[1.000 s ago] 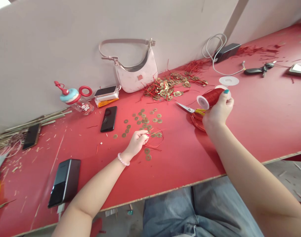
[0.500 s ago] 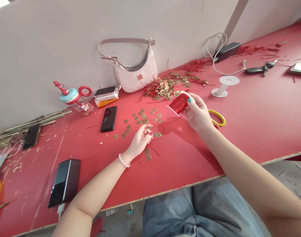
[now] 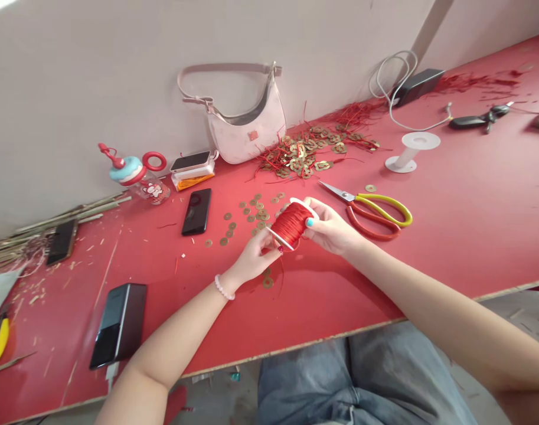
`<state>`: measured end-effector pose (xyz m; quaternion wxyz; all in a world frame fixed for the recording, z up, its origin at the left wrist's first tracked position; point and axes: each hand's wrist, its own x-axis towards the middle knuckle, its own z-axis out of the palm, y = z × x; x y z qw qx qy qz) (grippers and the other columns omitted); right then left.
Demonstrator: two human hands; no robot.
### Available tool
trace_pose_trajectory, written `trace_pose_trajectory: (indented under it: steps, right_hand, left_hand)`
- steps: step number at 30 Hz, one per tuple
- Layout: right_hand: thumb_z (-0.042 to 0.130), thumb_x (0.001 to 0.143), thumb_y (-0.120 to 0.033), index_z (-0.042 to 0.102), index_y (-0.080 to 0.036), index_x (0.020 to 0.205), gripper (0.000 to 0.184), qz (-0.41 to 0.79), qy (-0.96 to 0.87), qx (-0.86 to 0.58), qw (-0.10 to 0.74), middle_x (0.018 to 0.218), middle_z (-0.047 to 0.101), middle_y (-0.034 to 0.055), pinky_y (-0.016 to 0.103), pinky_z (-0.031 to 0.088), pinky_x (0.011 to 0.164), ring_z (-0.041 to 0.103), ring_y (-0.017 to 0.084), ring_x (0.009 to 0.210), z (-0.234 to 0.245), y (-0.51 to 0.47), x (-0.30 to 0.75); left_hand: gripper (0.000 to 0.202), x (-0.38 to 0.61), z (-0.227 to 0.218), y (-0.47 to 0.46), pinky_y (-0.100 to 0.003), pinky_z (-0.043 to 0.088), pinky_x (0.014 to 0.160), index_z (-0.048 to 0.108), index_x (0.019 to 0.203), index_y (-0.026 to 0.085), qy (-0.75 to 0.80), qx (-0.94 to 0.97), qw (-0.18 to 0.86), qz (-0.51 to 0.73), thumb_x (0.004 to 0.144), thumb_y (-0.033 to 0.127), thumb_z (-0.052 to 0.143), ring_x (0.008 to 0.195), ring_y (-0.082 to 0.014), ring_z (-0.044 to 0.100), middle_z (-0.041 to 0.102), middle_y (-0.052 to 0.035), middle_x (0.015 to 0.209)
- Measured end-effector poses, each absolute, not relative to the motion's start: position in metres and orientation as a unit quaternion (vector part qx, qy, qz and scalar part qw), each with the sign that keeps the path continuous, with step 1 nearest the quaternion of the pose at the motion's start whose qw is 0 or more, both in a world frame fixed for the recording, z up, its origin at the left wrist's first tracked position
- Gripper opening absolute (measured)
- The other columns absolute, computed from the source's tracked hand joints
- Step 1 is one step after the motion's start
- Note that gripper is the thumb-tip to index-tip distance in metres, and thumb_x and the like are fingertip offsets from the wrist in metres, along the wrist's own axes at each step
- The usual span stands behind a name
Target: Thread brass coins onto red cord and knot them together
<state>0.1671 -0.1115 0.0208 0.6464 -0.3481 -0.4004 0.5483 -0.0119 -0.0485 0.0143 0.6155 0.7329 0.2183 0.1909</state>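
Glossy red-cord spool between both hands' fingertips.

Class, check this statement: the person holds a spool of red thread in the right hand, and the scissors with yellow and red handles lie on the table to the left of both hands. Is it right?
One detail is wrong. In the head view the right hand does hold the spool of red thread, but the scissors lie on the table to the right of both hands, not the left.

Between the hands, glossy red cord on a white plastic spool; beyond them, dull brass-coloured metal coins on the smooth red surface.
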Motion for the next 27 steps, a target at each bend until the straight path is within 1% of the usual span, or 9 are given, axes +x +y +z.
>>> trace_pose_trajectory:
  steps: [4, 7, 9, 13, 15, 18, 22, 25, 27]
  right_hand:
    - [0.071, 0.064, -0.039, 0.036, -0.021, 0.071, 0.04, 0.541, -0.429, -0.347, 0.635, 0.074, 0.05, -0.0024, 0.024, 0.046, 0.054, 0.051, 0.01, 0.063, 0.023, -0.111, 0.16]
    - [0.07, 0.066, -0.038, 0.035, -0.021, 0.071, 0.039, 0.506, -0.467, -0.345, 0.638, 0.074, 0.049, -0.0022, 0.025, 0.047, 0.057, 0.051, 0.01, 0.065, 0.024, -0.11, 0.153]
    - [0.069, 0.067, -0.038, 0.034, -0.021, 0.071, 0.039, 0.474, -0.496, -0.352, 0.637, 0.079, 0.052, -0.0003, 0.028, 0.048, 0.062, 0.053, 0.012, 0.071, 0.023, -0.109, 0.148]
    - [0.068, 0.068, -0.038, 0.033, -0.022, 0.071, 0.039, 0.362, -0.553, -0.42, 0.622, 0.106, 0.054, 0.0064, 0.036, 0.049, 0.075, 0.055, 0.019, 0.094, 0.017, -0.111, 0.14]
    - [0.069, 0.067, -0.036, 0.034, -0.022, 0.071, 0.037, 0.304, -0.578, -0.458, 0.603, 0.112, 0.052, 0.008, 0.037, 0.049, 0.076, 0.054, 0.02, 0.098, 0.014, -0.113, 0.138]
    - [0.069, 0.067, -0.033, 0.036, -0.022, 0.071, 0.035, 0.24, -0.593, -0.493, 0.589, 0.11, 0.052, 0.0085, 0.036, 0.05, 0.072, 0.056, 0.02, 0.093, 0.012, -0.114, 0.138]
    - [0.068, 0.067, -0.027, 0.036, -0.022, 0.072, 0.032, 0.165, -0.603, -0.523, 0.58, 0.106, 0.053, 0.0077, 0.033, 0.049, 0.065, 0.056, 0.019, 0.085, 0.012, -0.114, 0.141]
    - [0.066, 0.067, -0.021, 0.037, -0.023, 0.072, 0.03, 0.095, -0.615, -0.542, 0.564, 0.105, 0.053, 0.0072, 0.033, 0.048, 0.067, 0.055, 0.019, 0.087, 0.012, -0.113, 0.145]
    - [0.064, 0.067, -0.02, 0.037, -0.022, 0.071, 0.028, 0.054, -0.623, -0.55, 0.553, 0.105, 0.053, 0.0073, 0.033, 0.048, 0.069, 0.055, 0.019, 0.091, 0.012, -0.112, 0.147]
  left_hand:
    - [0.031, -0.014, 0.012, -0.047, -0.034, 0.042, 0.086, 0.051, 0.108, 0.018, 0.216, 0.773, 0.564, 0.195, 0.078, 0.022, 0.058, 0.099, -0.0199, 0.055, 0.059, -0.008, 0.105]
    - [0.021, -0.015, 0.011, -0.045, -0.033, 0.044, 0.079, 0.055, 0.097, 0.017, 0.221, 0.791, 0.542, 0.177, 0.077, 0.023, 0.058, 0.086, -0.0186, 0.056, 0.06, -0.0062, 0.09]
    - [0.019, -0.015, 0.011, -0.044, -0.032, 0.045, 0.076, 0.055, 0.094, 0.016, 0.222, 0.787, 0.548, 0.175, 0.077, 0.024, 0.059, 0.082, -0.0177, 0.056, 0.059, -0.005, 0.084]
    - [0.029, -0.016, 0.008, -0.04, -0.032, 0.045, 0.079, 0.053, 0.1, 0.017, 0.244, 0.752, 0.579, 0.198, 0.073, 0.024, 0.062, 0.09, -0.0191, 0.055, 0.059, -0.0058, 0.094]
    - [0.031, -0.018, 0.004, -0.038, -0.03, 0.045, 0.075, 0.052, 0.101, 0.017, 0.265, 0.73, 0.597, 0.199, 0.072, 0.023, 0.063, 0.088, -0.0187, 0.055, 0.058, -0.0059, 0.093]
    - [0.031, -0.019, 0.0, -0.036, -0.028, 0.045, 0.071, 0.05, 0.102, 0.017, 0.258, 0.712, 0.623, 0.195, 0.073, 0.02, 0.062, 0.085, -0.0167, 0.055, 0.057, -0.005, 0.089]
    - [0.031, -0.016, 0.005, -0.038, -0.028, 0.045, 0.075, 0.048, 0.104, 0.018, 0.2, 0.687, 0.67, 0.198, 0.075, 0.017, 0.059, 0.082, -0.0136, 0.054, 0.056, -0.0045, 0.091]
    - [0.042, -0.013, 0.015, -0.04, -0.027, 0.044, 0.075, 0.044, 0.114, 0.021, 0.176, 0.669, 0.691, 0.209, 0.075, 0.017, 0.061, 0.08, -0.0121, 0.054, 0.055, -0.0032, 0.092]
    - [0.05, -0.012, 0.019, -0.041, -0.025, 0.044, 0.071, 0.04, 0.12, 0.023, 0.184, 0.664, 0.695, 0.206, 0.075, 0.019, 0.062, 0.076, -0.0112, 0.053, 0.055, -0.0011, 0.085]
